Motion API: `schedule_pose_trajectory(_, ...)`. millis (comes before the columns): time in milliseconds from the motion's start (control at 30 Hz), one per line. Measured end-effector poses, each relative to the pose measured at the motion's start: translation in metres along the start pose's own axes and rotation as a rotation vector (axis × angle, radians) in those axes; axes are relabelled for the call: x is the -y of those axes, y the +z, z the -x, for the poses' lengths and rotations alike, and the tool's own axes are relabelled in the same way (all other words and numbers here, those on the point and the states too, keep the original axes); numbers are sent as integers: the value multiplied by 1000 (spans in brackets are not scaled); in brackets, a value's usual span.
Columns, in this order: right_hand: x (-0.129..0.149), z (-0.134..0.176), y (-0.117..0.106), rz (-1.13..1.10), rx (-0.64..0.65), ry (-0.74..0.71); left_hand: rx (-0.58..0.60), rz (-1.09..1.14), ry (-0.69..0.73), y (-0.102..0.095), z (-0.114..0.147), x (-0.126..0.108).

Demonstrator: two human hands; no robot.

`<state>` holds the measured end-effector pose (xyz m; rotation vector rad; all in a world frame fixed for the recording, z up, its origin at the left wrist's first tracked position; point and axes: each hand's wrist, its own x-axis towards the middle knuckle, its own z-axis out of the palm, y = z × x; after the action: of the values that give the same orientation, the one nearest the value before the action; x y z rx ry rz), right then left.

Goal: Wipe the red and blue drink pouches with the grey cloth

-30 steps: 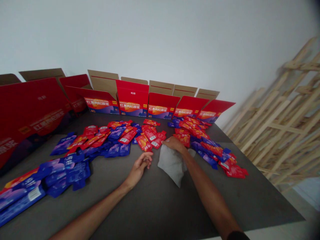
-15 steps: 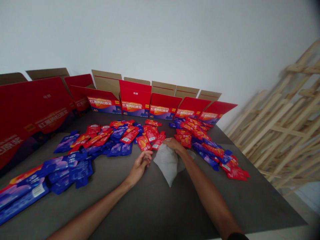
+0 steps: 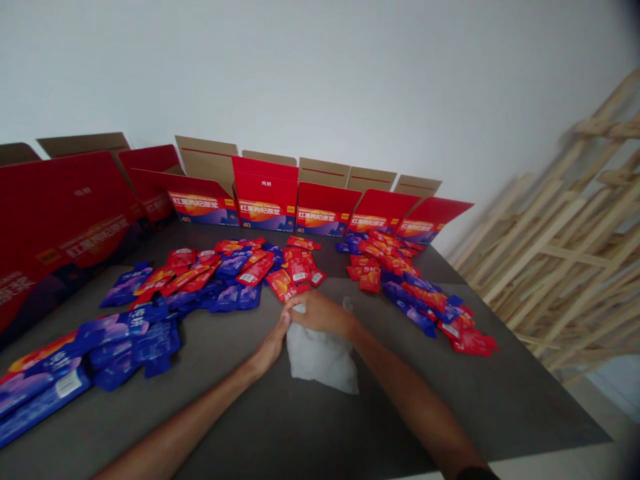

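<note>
My right hand (image 3: 320, 312) is closed on a pale grey cloth (image 3: 323, 360), which hangs down toward me over the dark tabletop. Close on its left, my left hand (image 3: 274, 342) has its fingers curled in, and the fingertips meet the right hand at the cloth's upper left corner. What the left fingers grip is hidden. Just beyond both hands lie red pouches (image 3: 281, 285) with orange fruit prints. A heap of red and blue pouches (image 3: 235, 297) spreads to the left of them.
Another pile of red and blue pouches (image 3: 415, 293) lies on the right. Longer blue packs (image 3: 130, 347) are at the left front. Red printed cartons (image 3: 265, 203) with raised flaps line the wall, and a bigger red carton (image 3: 65, 220) stands left. Wooden frames (image 3: 565, 253) lean beyond the table's right edge.
My right hand has drawn the cloth toward me and left, so both hands now meet. The left hand has shifted slightly left and nearer me, away from the red pouch.
</note>
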<state>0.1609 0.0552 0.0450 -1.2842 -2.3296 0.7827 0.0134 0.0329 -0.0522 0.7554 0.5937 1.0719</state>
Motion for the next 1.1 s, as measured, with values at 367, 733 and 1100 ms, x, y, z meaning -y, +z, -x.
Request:
schedule_pose_trajectory(367, -9, 16, -56, 92, -339, 122, -30, 209, -90, 25, 2, -26)
schedule_pose_trajectory(733, 3, 7, -2, 354, -123, -27, -110, 167, -39, 27, 7, -17)
schedule_pose_trajectory(1100, 3, 9, -4, 441, -91, 55, -109, 127, 3, 26, 5, -12)
